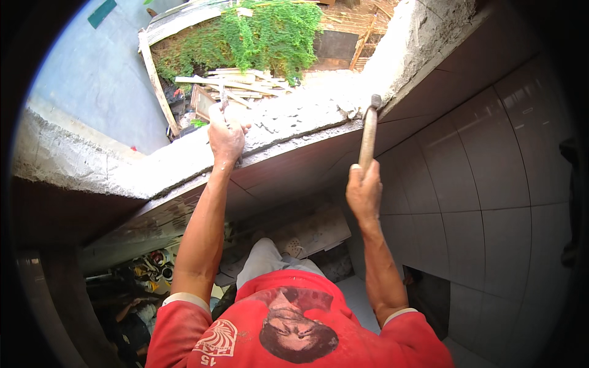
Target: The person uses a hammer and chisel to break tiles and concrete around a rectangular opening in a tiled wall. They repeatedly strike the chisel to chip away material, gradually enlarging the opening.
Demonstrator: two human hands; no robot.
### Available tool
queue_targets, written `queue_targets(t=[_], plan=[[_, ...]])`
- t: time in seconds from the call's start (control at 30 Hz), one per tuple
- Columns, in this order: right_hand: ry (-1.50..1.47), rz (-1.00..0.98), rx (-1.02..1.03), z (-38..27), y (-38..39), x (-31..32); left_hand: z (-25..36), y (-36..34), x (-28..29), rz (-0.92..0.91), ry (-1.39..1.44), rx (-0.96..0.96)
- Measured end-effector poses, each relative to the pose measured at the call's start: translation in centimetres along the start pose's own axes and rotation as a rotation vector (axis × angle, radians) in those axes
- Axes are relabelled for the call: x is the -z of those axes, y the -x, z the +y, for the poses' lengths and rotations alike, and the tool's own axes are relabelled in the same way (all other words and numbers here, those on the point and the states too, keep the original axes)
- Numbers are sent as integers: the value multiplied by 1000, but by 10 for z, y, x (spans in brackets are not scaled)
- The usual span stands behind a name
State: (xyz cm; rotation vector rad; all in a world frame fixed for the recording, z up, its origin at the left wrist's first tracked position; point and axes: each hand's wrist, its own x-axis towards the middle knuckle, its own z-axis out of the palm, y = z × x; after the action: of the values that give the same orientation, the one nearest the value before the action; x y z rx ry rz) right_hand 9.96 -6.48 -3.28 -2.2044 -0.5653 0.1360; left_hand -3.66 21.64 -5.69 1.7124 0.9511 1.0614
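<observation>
My right hand [365, 190] is closed round the wooden handle of a hammer [369, 132]. The hammer's dark metal head is up, in front of the right corner of the rough ledge. Over the ledge, my left hand [226, 138] makes a fist round a chisel [223, 95], whose grey end sticks out above the fingers; the fist hides most of it. Beneath both hands runs the broken concrete ledge [288, 126] of a wall opening, littered with chips and loose crumbs along its jagged edge. Hammer and chisel are well apart.
Grey tiles [454, 184] cover the wall at the right. Beyond the opening are stacked wooden planks [245, 83], green climbing plants [264, 37] and a pale blue wall [92, 80]. Below me is a plank [325, 230], with cluttered items [138, 282] at the lower left.
</observation>
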Motion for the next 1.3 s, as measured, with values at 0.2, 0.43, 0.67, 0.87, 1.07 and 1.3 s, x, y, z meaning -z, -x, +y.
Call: queue_targets(t=[0.2, 0.43, 0.67, 0.87, 1.07, 1.3], plan=[[-210, -11, 18, -66, 7, -69, 3, 2, -1, 5, 1, -13], [-424, -159, 15, -100, -6, -93, 7, 2, 1, -26, 54, -24], [-223, 189, -162, -91, -19, -93, 7, 2, 1, -35, 169, 75], [-403, -61, -147, -108, -46, -93, 19, 1, -1, -27, 333, 26], [-427, 48, -128, -96, -4, -85, 39, 8, 15, -445, 311, 163], [-634, -76, -19, -96, 27, -103, -4, -23, -29, -767, 338, 582]])
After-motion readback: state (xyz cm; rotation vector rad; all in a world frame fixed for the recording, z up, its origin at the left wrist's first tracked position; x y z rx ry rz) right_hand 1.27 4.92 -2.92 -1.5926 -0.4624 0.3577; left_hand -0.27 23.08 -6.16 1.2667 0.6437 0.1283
